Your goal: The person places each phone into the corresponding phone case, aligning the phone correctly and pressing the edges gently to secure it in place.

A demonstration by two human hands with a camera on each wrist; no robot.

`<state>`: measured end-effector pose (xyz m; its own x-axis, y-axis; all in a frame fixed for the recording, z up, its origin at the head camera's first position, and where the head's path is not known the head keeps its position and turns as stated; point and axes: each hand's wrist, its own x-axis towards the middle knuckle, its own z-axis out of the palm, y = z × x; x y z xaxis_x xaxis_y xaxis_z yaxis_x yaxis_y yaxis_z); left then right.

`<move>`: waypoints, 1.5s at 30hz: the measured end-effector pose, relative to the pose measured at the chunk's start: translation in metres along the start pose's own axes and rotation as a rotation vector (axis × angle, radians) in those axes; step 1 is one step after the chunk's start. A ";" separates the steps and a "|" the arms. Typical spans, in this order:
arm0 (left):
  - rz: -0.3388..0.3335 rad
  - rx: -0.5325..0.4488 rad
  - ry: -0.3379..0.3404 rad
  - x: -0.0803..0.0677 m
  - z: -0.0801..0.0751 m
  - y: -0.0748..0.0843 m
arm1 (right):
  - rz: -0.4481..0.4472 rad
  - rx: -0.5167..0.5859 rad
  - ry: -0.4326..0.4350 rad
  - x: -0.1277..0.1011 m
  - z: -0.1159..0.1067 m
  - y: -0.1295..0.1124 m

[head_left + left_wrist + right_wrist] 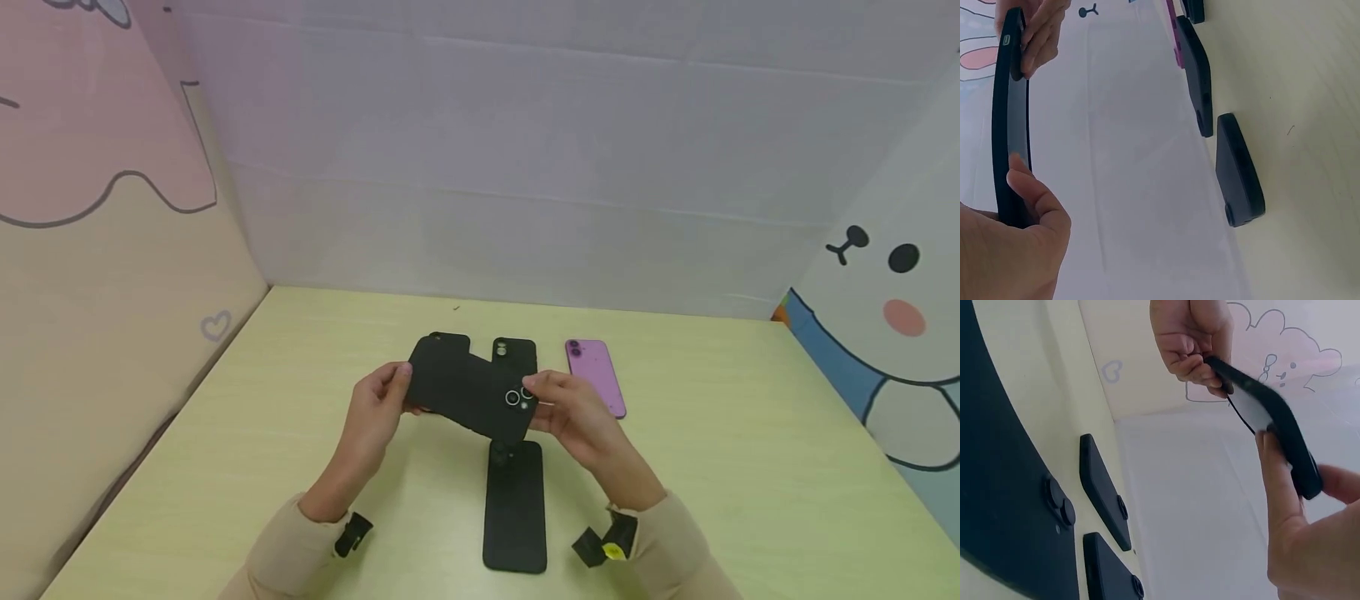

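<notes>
room to pass right of pink phone [596, 379], black phone [515, 517] blocking near middle, raised black case [461, 383] beyond, wall [525, 183] behind

Above the pale yellow, flat table [315, 400], the black, curved phone case [457, 379] spans from my left hand [378, 400] to my right hand [573, 412], camera end at right. Before it, nearest me, a long black rectangular phone [515, 517] lies between my wrists. Behind, 3 phones form a row: a mostly covered black rectangular phone [454, 341] at left, a 2-lens black rectangular phone [517, 358] mid-row, partly covered, and a pink rectangular phone [597, 373] at right. A white cloth backdrop [525, 183] stands behind the table, a pink-and-cream printed panel [112, 267] left, a white printed panel [922, 333] right.
</notes>
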<state>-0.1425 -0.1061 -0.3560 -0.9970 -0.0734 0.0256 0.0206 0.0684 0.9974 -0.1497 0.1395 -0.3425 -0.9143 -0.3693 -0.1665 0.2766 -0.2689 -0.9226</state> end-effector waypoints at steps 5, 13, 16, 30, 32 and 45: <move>-0.044 -0.102 0.030 0.001 -0.003 0.002 | 0.048 -0.171 -0.138 0.000 -0.002 0.001; -0.089 -0.147 0.033 0.001 -0.005 0.003 | 0.016 -0.201 -0.153 -0.001 0.001 0.005; -0.079 -0.159 0.030 0.001 -0.004 0.002 | 0.009 -0.199 -0.109 -0.002 0.005 0.005; -0.095 -0.132 -0.138 -0.008 0.020 -0.011 | -0.004 -0.100 0.070 -0.001 0.017 0.012; -0.090 -0.124 -0.117 -0.008 0.021 -0.011 | 0.004 -0.118 0.060 -0.001 0.018 0.012; -0.095 -0.027 -0.192 -0.008 0.021 -0.005 | 0.024 -0.282 -0.036 0.002 0.015 0.013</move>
<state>-0.1361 -0.0852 -0.3623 -0.9904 0.1127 -0.0795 -0.0751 0.0432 0.9962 -0.1437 0.1221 -0.3502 -0.8961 -0.4049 -0.1818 0.2003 -0.0034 -0.9797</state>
